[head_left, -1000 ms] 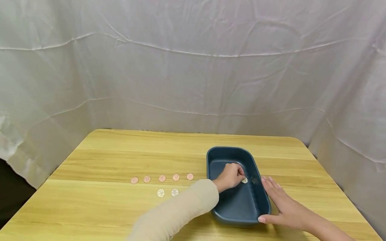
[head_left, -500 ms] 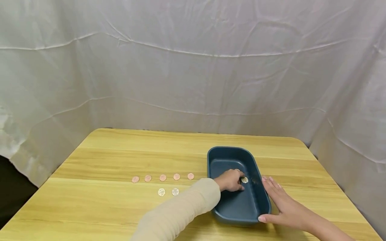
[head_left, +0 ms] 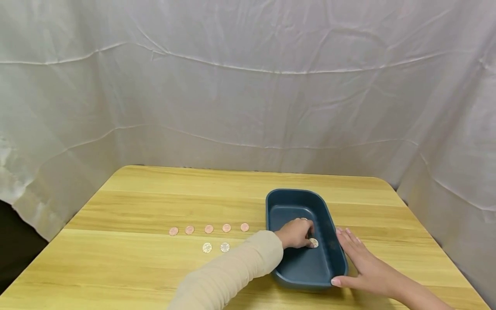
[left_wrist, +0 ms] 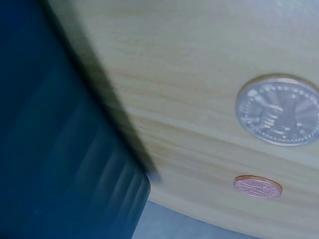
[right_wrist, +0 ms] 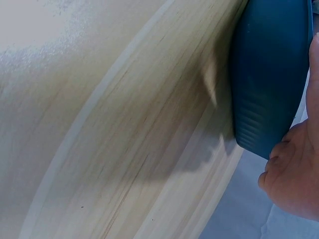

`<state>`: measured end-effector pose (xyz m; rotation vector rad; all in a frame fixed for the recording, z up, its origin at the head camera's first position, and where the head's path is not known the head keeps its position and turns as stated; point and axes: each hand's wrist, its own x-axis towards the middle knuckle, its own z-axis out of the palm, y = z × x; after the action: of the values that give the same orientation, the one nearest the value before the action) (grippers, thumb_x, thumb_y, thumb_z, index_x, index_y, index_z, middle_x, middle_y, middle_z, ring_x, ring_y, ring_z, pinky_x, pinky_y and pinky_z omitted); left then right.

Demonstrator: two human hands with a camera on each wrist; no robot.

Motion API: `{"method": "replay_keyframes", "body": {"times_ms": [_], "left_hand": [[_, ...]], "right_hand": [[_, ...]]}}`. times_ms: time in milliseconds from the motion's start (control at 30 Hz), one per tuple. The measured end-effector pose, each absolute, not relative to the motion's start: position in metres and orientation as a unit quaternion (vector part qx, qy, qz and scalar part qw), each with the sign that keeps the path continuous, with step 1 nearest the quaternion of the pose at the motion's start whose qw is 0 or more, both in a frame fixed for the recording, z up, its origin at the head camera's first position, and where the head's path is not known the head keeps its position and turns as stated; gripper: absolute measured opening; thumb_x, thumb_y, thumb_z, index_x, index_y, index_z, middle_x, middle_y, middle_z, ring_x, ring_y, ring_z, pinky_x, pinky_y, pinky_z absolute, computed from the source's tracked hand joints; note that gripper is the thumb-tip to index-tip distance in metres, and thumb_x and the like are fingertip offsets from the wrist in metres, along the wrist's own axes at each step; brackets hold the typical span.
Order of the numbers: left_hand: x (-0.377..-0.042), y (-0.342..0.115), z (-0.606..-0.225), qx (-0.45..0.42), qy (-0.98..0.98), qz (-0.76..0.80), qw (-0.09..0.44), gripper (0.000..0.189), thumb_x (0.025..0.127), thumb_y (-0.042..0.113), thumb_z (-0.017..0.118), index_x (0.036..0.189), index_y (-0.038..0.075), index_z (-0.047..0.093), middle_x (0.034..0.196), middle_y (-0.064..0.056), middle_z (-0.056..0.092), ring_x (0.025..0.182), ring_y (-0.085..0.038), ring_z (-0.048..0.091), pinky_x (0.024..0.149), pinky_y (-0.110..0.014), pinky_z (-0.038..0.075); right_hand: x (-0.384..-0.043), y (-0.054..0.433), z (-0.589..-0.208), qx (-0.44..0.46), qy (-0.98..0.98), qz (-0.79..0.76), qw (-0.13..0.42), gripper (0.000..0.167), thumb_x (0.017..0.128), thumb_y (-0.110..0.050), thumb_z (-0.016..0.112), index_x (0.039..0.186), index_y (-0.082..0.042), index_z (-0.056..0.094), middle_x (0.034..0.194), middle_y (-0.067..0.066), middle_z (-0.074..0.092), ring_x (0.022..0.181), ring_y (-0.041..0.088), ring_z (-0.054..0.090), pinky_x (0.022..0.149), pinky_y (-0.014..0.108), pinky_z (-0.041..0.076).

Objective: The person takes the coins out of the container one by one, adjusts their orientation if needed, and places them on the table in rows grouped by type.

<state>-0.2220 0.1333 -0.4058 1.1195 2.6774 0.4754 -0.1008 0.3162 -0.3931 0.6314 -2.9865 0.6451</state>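
Note:
Reaching inside a dark blue rectangular box (head_left: 304, 284), my left hand (head_left: 295, 233) has bent fingers and its thumb tip at the edge of a gold-toned coin (head_left: 314, 243). The coin is partly covered by the thumb. A pale sliver (head_left: 304, 219) shows just behind the knuckles. My right hand (head_left: 364, 267) rests on the box's right side, fingers straight along the outer wall and thumb at the near corner. In the right wrist view the right hand (right_wrist: 296, 169) lies against the box (right_wrist: 266, 74). The left hand itself is out of its wrist view.
Left of the box, a row of several copper-coloured coins (head_left: 209, 229) lies on the wooden table (head_left: 116, 267). Two silvery coins (head_left: 207, 247) lie nearer than that row. In the left wrist view a silvery coin (left_wrist: 279, 110) and a copper-coloured coin (left_wrist: 257, 187) lie beside the box (left_wrist: 75, 129).
The gold-toned coin has shifted nearer along the box floor. My left hand drew back from it, then brought its thumb to it again. The right hand and the box stay put.

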Motion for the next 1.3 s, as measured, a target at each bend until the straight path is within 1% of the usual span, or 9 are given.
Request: {"method": "replay_keyframes", "body": {"times_ms": [100,200,333,533,667,1067,1133,1200,1300], "left_hand": [[-0.222,0.134,-0.406,0.381,0.905,0.161,0.101,0.022,0.080,0.028,0.073,0.098,0.016,0.065,0.079,0.005,0.058,0.071,-0.004,0.050,0.064,-0.014,0.041],[-0.222,0.133,-0.405,0.381,0.903,0.168,0.107,0.016,0.080,0.026,0.073,0.092,0.018,0.067,0.077,0.007,0.057,0.069,-0.003,0.048,0.062,-0.014,0.040],[-0.221,0.133,-0.403,0.372,0.903,0.179,0.115,0.013,0.077,0.024,0.076,0.085,0.017,0.067,0.072,0.008,0.055,0.066,-0.003,0.046,0.061,-0.014,0.038],[-0.221,0.131,-0.403,0.368,0.897,0.213,0.124,0.014,0.076,0.022,0.077,0.074,0.012,0.067,0.065,0.008,0.056,0.057,-0.001,0.046,0.054,-0.011,0.038],[-0.222,0.126,-0.402,0.380,0.887,0.235,0.112,0.015,0.079,0.020,0.074,0.069,0.010,0.069,0.064,0.007,0.060,0.054,0.000,0.046,0.050,-0.010,0.038],[-0.224,0.108,-0.388,0.410,0.854,0.300,0.110,0.018,0.087,0.012,0.063,0.071,0.007,0.069,0.069,0.003,0.063,0.053,0.000,0.047,0.050,-0.010,0.040],[-0.223,0.104,-0.384,0.410,0.848,0.320,0.105,0.016,0.087,0.012,0.064,0.073,0.006,0.070,0.069,0.002,0.064,0.053,0.000,0.047,0.051,-0.010,0.040],[-0.221,0.101,-0.380,0.407,0.844,0.336,0.096,0.014,0.086,0.013,0.065,0.076,0.006,0.072,0.070,0.002,0.065,0.054,0.000,0.047,0.052,-0.010,0.040],[-0.218,0.096,-0.374,0.391,0.838,0.368,0.097,0.012,0.086,0.015,0.066,0.082,0.006,0.073,0.071,0.002,0.066,0.055,0.000,0.047,0.052,-0.011,0.041]], "right_hand": [[-0.101,0.316,-0.392,0.192,-0.958,0.213,-0.001,0.100,0.077,-0.045,0.070,0.148,-0.004,0.013,0.149,0.028,0.020,0.144,0.011,-0.007,0.093,-0.006,-0.012],[-0.102,0.316,-0.391,0.180,-0.959,0.217,-0.015,0.100,0.077,-0.045,0.069,0.148,-0.005,0.012,0.150,0.028,0.018,0.142,0.035,0.006,0.091,-0.006,-0.013],[-0.102,0.316,-0.390,0.173,-0.960,0.221,-0.024,0.100,0.077,-0.045,0.069,0.148,-0.005,0.011,0.150,0.027,0.018,0.136,0.047,0.013,0.090,-0.007,-0.013],[-0.102,0.315,-0.391,0.174,-0.957,0.229,-0.025,0.101,0.076,-0.044,0.070,0.149,-0.005,0.011,0.150,0.028,0.018,0.135,0.049,0.014,0.090,-0.007,-0.013],[-0.102,0.315,-0.391,0.171,-0.957,0.233,-0.026,0.101,0.076,-0.044,0.071,0.149,-0.005,0.011,0.150,0.028,0.018,0.135,0.049,0.013,0.090,-0.007,-0.013],[-0.102,0.315,-0.391,0.177,-0.958,0.225,-0.017,0.102,0.076,-0.045,0.071,0.148,-0.005,0.012,0.150,0.028,0.019,0.136,0.048,0.013,0.091,-0.006,-0.013],[-0.102,0.315,-0.391,0.178,-0.958,0.223,-0.015,0.101,0.076,-0.045,0.070,0.148,-0.005,0.012,0.150,0.028,0.019,0.138,0.045,0.011,0.091,-0.006,-0.013],[-0.102,0.315,-0.391,0.175,-0.959,0.223,-0.017,0.101,0.077,-0.046,0.070,0.149,-0.006,0.012,0.150,0.027,0.019,0.143,0.031,0.003,0.091,-0.006,-0.013],[-0.101,0.316,-0.391,0.177,-0.958,0.226,-0.018,0.100,0.077,-0.045,0.069,0.149,-0.006,0.012,0.150,0.028,0.018,0.144,0.027,0.000,0.091,-0.006,-0.013]]}}
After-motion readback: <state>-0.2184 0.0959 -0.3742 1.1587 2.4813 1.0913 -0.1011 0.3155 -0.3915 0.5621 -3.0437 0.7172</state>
